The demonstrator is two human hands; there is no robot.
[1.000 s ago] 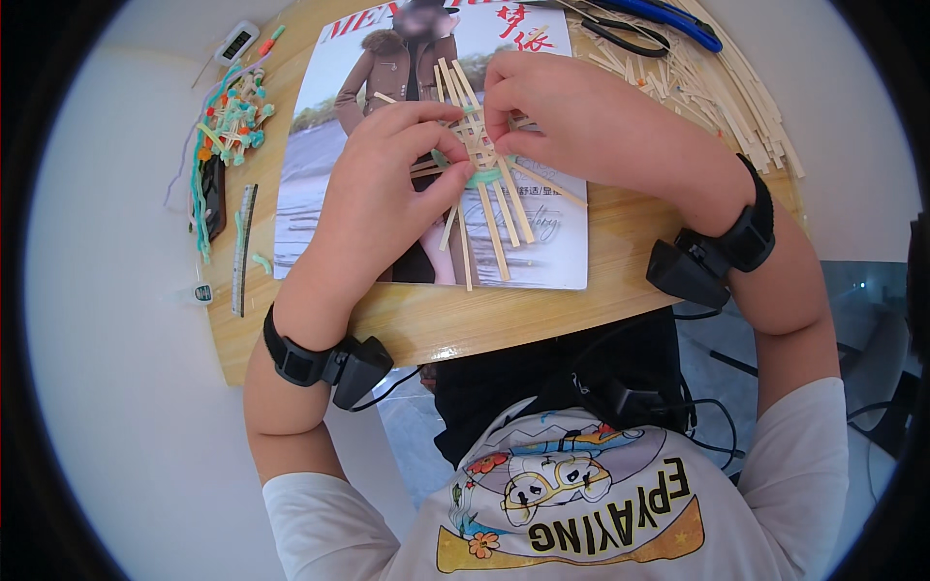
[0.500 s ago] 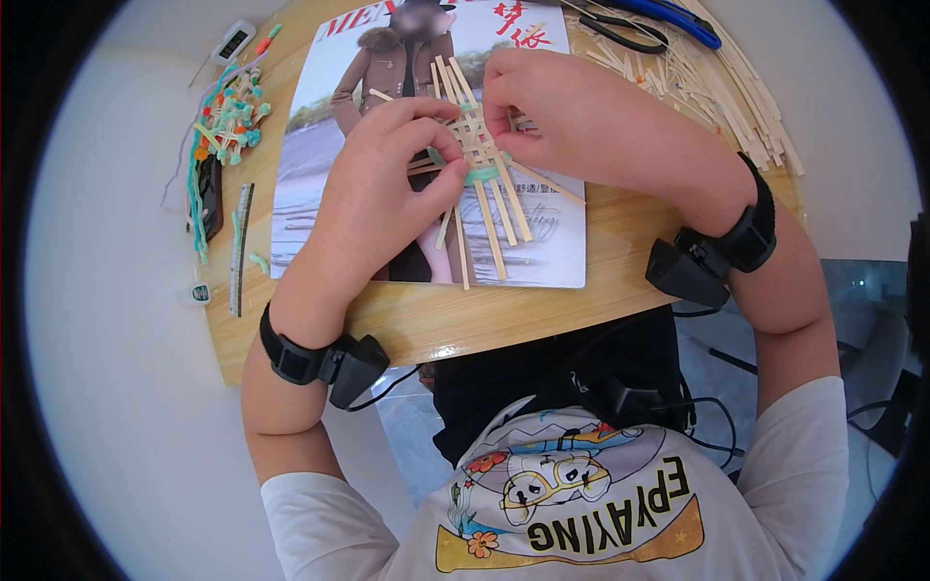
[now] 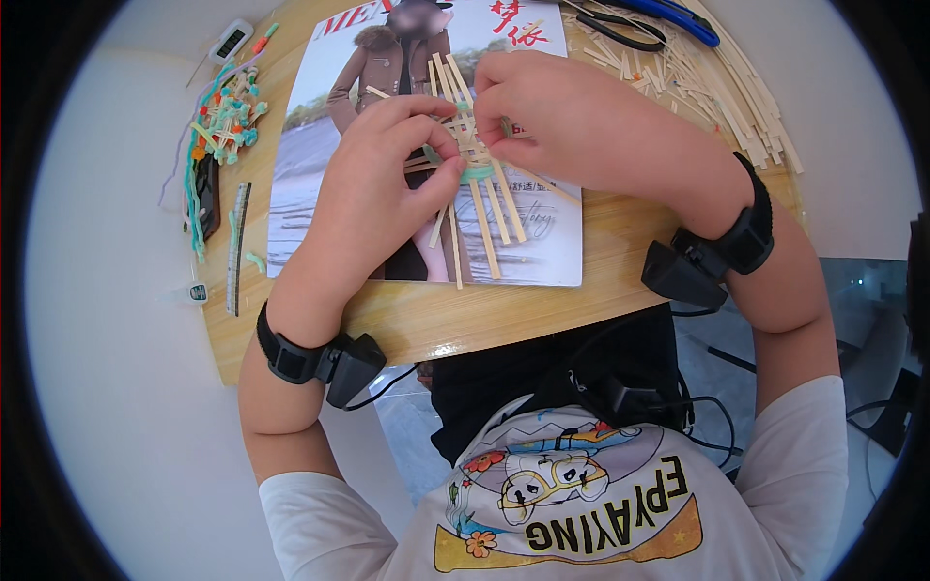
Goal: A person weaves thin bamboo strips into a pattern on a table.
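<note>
A woven piece of thin pale wooden strips (image 3: 473, 145) lies on a magazine (image 3: 315, 218), its strip ends fanning out above and below the crossed middle. A soft pale green strand (image 3: 478, 174) runs across its lower part. My left hand (image 3: 392, 160) pinches the left edge of the weave between thumb and bent fingers. At the right edge, my right hand (image 3: 542, 107) is closed, its thumb and forefinger together against the strips. What lies between its fingertips is mostly hidden by the hand.
Blue-and-black handled tools (image 3: 678, 19) and a pile of loose wooden strips (image 3: 746, 97) are at the far right of the table (image 3: 436, 324). On the left are small stick models with coloured joints (image 3: 231, 121), a ruler (image 3: 238, 252), a digital timer (image 3: 231, 41) and a small bottle (image 3: 196, 292).
My right hand has shifted slightly left, closer over the weave. My left hand keeps its pinch. The whole view has moved a little, with the magazine slightly further left.
</note>
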